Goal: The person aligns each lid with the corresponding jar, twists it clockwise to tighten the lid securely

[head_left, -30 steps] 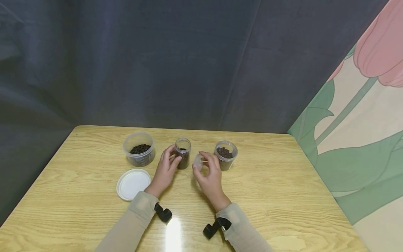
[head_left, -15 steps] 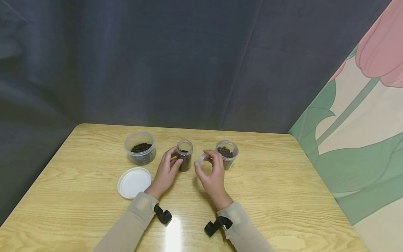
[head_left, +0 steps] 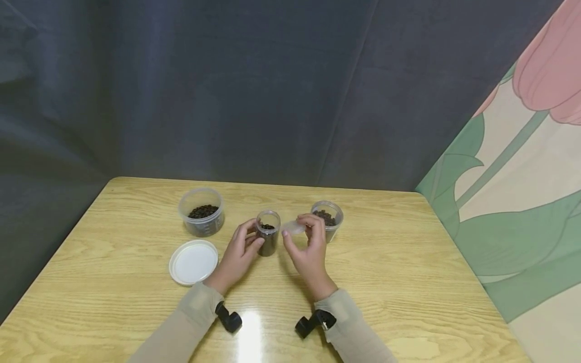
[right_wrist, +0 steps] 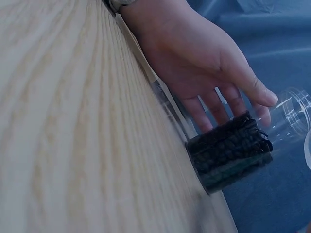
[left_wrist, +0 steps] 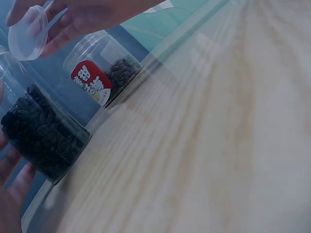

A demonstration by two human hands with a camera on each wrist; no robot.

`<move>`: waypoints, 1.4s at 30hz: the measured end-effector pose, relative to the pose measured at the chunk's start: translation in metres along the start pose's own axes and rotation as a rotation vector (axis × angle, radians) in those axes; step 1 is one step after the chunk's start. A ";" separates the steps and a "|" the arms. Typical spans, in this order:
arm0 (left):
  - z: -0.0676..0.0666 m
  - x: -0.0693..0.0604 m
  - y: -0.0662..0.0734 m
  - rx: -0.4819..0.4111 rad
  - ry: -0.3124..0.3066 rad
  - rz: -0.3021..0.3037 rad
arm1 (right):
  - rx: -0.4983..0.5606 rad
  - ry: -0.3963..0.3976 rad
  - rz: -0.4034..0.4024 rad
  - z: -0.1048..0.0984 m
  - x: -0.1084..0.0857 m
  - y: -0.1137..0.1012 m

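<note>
In the left wrist view we lose the rim of the jar point(head_left: 269, 244) past the edge, and in the head view the jar hides some fingertips of the left hand point(head_left: 238, 253). We see the jar upright on the table point(head_left: 408, 277), long axis vertical, gripped by that hand from its left, while the right hand point(head_left: 310, 256) pinches the lid point(head_left: 294, 228) just right of it.

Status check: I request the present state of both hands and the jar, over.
Left hand holding the jar. Right hand pinching translucent lid, held off the jar. Jar uncapped, dark beans inside. Nothing visible between lid and jar.
</note>
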State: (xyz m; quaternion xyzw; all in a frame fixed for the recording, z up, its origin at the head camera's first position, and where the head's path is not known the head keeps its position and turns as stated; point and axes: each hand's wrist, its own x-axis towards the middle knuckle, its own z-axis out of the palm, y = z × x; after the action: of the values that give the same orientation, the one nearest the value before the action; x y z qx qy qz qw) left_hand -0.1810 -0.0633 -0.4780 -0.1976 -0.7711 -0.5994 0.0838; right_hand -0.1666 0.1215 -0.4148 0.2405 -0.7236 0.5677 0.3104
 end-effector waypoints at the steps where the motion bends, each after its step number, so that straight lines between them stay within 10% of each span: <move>1: -0.001 -0.001 0.000 -0.002 -0.008 0.005 | 0.011 -0.002 -0.003 0.000 0.000 0.001; 9: -0.003 -0.013 0.002 -0.004 -0.039 -0.009 | 0.075 0.011 -0.033 0.003 -0.008 0.034; 18: -0.004 -0.011 -0.001 -0.082 -0.066 0.000 | 0.059 -0.034 -0.130 0.008 0.001 0.023; 27: -0.009 -0.008 0.002 -0.259 -0.149 -0.118 | 0.028 -0.097 -0.152 0.012 0.002 0.022; 42: -0.011 -0.007 0.007 -0.245 -0.152 -0.126 | -0.057 -0.159 -0.161 0.011 0.002 0.020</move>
State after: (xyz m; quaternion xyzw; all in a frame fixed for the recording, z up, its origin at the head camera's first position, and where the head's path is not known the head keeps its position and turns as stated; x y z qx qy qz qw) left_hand -0.1726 -0.0737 -0.4711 -0.2021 -0.7071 -0.6766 -0.0373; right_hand -0.1841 0.1152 -0.4284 0.3332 -0.7401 0.4994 0.3031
